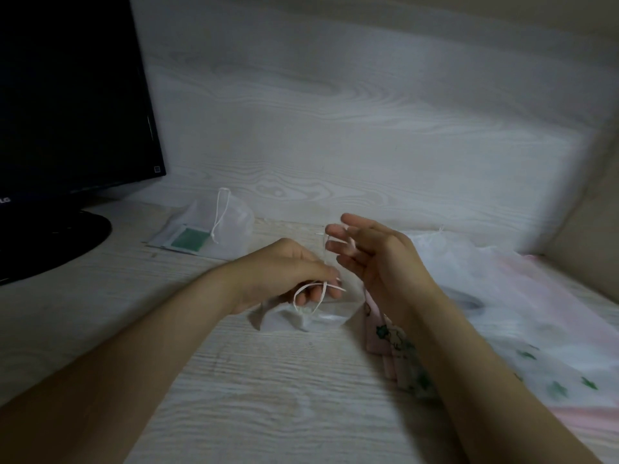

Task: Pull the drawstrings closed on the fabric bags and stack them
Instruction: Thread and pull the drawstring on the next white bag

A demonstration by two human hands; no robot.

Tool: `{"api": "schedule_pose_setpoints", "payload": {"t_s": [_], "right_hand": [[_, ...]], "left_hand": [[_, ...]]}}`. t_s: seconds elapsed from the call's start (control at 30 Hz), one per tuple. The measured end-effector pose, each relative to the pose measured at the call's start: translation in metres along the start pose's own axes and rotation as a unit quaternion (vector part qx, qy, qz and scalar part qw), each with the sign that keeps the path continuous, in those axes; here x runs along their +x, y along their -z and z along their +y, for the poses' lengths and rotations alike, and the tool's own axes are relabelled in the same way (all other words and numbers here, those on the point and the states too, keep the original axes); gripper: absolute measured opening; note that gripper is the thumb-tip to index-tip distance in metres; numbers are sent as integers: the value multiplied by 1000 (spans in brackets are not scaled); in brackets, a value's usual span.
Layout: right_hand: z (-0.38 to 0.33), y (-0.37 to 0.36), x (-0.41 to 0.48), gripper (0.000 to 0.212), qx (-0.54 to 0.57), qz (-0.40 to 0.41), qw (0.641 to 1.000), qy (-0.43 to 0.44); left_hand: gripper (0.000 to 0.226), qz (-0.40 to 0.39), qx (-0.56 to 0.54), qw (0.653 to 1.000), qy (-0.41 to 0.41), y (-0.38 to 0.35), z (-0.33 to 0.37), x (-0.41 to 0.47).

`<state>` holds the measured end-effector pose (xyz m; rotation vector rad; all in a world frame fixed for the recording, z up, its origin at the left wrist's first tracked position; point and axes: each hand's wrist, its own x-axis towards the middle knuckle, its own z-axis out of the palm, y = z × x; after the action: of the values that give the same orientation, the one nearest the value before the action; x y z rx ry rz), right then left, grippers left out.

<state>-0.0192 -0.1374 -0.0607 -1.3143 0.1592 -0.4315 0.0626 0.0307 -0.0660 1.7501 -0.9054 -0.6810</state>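
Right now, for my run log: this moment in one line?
left hand pinches white drawstring | sheer white fabric bag below it | right hand fingers extended, drawstring across them

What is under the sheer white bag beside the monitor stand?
A flat white packet with a green panel pokes out from beneath the left side of the sheer white bag. Its right part is covered by fabric, so anything else under there is hidden.

This is looking like a home desk corner: a dark monitor [67, 95] is standing on its round foot [50, 242] at the left of a pale wood-grain table [251, 396], which is backing onto a matching panel [335, 112]. Printed pink plastic bags [552, 329] are lying heaped at the right, a sheer pouch [231, 222] sitting near the monitor.
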Motion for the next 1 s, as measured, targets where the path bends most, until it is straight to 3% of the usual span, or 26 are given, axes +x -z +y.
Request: {"api": "schedule_pose_setpoints", "payload": {"t_s": [0.1, 0.23, 0.43, 0.7, 0.9, 1.0], "right_hand": [[6, -1, 1, 38, -95, 29, 994, 39], [12, -3, -2, 30, -271, 24, 957, 102], [8, -8, -12, 29, -343, -97, 925, 131], [11, -8, -9, 18, -412, -95, 880, 215], [12, -11, -8, 9, -518, -74, 801, 290], [15, -8, -5, 8, -555, -69, 761, 328]], "left_hand": [[35, -6, -12, 1000, 1, 2, 0, 0], [38, 10, -10, 1000, 3, 6, -2, 1], [39, 25, -29, 999, -6, 9, -3, 1], [36, 55, -6, 998, 6, 14, -1, 1], [29, 94, 56, 994, 11, 11, 2, 2], [12, 114, 35, 993, -16, 12, 0, 3]]}}
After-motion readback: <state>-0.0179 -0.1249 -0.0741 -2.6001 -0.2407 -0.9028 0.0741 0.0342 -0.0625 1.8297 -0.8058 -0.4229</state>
